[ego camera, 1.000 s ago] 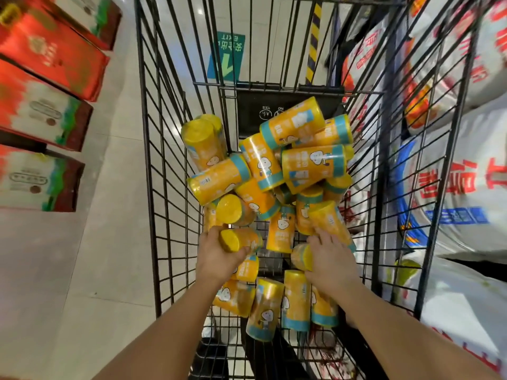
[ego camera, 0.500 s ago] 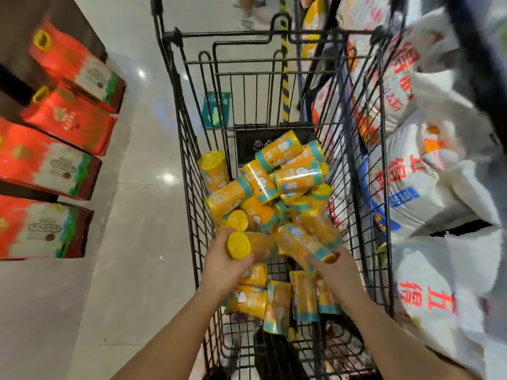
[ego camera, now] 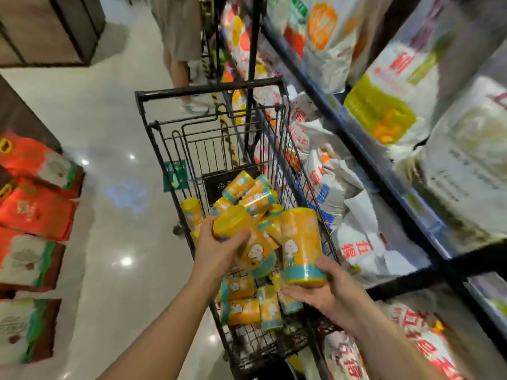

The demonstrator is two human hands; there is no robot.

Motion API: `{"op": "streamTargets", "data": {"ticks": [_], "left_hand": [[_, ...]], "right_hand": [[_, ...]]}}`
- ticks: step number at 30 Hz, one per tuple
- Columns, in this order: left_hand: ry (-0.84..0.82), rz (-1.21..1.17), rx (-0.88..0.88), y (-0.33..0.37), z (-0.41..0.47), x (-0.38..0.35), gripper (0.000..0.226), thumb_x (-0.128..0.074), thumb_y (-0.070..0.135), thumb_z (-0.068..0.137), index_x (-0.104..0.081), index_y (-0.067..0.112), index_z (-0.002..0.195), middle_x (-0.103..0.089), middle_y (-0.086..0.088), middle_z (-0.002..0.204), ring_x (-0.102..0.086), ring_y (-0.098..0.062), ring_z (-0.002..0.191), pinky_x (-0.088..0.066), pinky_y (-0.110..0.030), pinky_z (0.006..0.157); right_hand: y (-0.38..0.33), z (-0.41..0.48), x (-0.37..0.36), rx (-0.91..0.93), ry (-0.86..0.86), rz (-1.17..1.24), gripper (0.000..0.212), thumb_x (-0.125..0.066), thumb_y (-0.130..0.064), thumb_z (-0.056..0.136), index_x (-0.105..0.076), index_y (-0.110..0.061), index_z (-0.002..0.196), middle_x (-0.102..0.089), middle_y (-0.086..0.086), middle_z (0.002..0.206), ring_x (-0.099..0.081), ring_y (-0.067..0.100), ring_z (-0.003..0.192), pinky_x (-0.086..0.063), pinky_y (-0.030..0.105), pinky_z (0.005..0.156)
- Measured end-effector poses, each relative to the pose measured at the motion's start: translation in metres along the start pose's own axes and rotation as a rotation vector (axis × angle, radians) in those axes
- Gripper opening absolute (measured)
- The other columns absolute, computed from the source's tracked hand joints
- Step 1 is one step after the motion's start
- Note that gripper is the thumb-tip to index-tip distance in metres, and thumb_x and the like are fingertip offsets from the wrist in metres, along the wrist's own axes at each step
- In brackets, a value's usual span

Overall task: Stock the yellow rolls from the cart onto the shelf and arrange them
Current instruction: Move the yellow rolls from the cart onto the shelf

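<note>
left roll point(ego camera: 256, 252) tilted, yellow end far-left | left hand point(ego camera: 219, 253) fingers wrapped round it | right roll point(ego camera: 300, 242) upright | right hand point(ego camera: 326, 292) palm-up, fingers cupping its base

Left hand point(ego camera: 216, 253) grips a roll point(ego camera: 255, 250), tilted, over the cart point(ego camera: 208, 90). Right hand point(ego camera: 329, 292) holds a second roll point(ego camera: 300, 242) upright by its teal-banded lower end. More rolls point(ego camera: 247, 193) lie heaped in the basket. Right: shelf point(ego camera: 378, 164) with white bags point(ego camera: 362, 242). Left: red packs point(ego camera: 38, 212). A person point(ego camera: 178, 31) stands beyond the cart handle. Frame blurred at right.
</note>
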State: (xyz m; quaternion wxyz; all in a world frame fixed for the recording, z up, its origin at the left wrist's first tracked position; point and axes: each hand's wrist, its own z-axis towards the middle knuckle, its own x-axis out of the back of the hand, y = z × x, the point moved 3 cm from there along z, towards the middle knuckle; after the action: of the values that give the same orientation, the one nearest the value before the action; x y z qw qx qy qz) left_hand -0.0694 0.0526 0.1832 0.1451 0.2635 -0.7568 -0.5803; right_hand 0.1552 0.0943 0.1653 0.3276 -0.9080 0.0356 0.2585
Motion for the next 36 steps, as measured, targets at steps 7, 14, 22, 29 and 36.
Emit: {"op": "streamTargets", "data": {"ticks": [7, 14, 22, 29, 36], "left_hand": [[-0.209, -0.137, -0.051, 0.064, -0.043, -0.038, 0.024, -0.069, 0.015, 0.088, -0.057, 0.017, 0.108, -0.071, 0.001, 0.091, -0.071, -0.015, 0.080, -0.056, -0.027, 0.065], [-0.452, -0.120, -0.117, 0.110, -0.091, -0.094, 0.025, -0.068, 0.020, 0.087, -0.056, 0.020, 0.109, -0.073, -0.001, 0.092, -0.072, -0.019, 0.083, -0.058, -0.032, 0.067], [-0.696, -0.086, -0.218, 0.143, -0.162, -0.162, 0.029, -0.070, 0.022, 0.087, -0.057, 0.024, 0.113, -0.072, -0.007, 0.097, -0.072, -0.026, 0.087, -0.060, -0.044, 0.076], [-0.858, -0.052, -0.298, 0.159, -0.256, -0.222, 0.030, -0.074, 0.024, 0.085, -0.057, 0.023, 0.110, -0.074, -0.007, 0.100, -0.073, -0.027, 0.091, -0.060, -0.048, 0.079], [-1.013, -0.031, -0.390, 0.174, -0.375, -0.263, 0.045, -0.083, 0.031, 0.071, -0.056, 0.022, 0.107, -0.075, -0.004, 0.094, -0.074, -0.026, 0.087, -0.060, -0.045, 0.074]], "right_hand": [[-0.022, -0.096, -0.028, 0.230, -0.200, 0.039, 0.086, -0.092, -0.006, 0.031, -0.071, -0.008, 0.115, -0.065, 0.025, 0.123, -0.068, 0.042, 0.098, -0.049, 0.064, 0.087], [-0.042, -0.167, -0.017, 0.444, 0.043, -0.026, 0.109, -0.102, -0.026, 0.032, -0.055, -0.008, 0.128, -0.070, 0.022, 0.115, -0.072, 0.033, 0.093, -0.061, 0.045, 0.071], [-0.055, -0.257, 0.021, 0.714, 0.276, -0.102, 0.084, -0.084, -0.012, 0.058, -0.048, -0.014, 0.134, -0.071, 0.019, 0.111, -0.069, 0.037, 0.097, -0.059, 0.047, 0.078], [-0.049, -0.361, 0.058, 0.883, 0.349, -0.125, 0.085, -0.084, -0.012, 0.055, -0.047, -0.023, 0.130, -0.074, 0.012, 0.110, -0.072, 0.031, 0.098, -0.060, 0.039, 0.073], [-0.033, -0.474, 0.100, 1.069, 0.413, -0.190, 0.078, -0.087, -0.021, 0.052, -0.055, -0.029, 0.123, -0.073, 0.010, 0.114, -0.070, 0.031, 0.104, -0.057, 0.045, 0.085]]}}
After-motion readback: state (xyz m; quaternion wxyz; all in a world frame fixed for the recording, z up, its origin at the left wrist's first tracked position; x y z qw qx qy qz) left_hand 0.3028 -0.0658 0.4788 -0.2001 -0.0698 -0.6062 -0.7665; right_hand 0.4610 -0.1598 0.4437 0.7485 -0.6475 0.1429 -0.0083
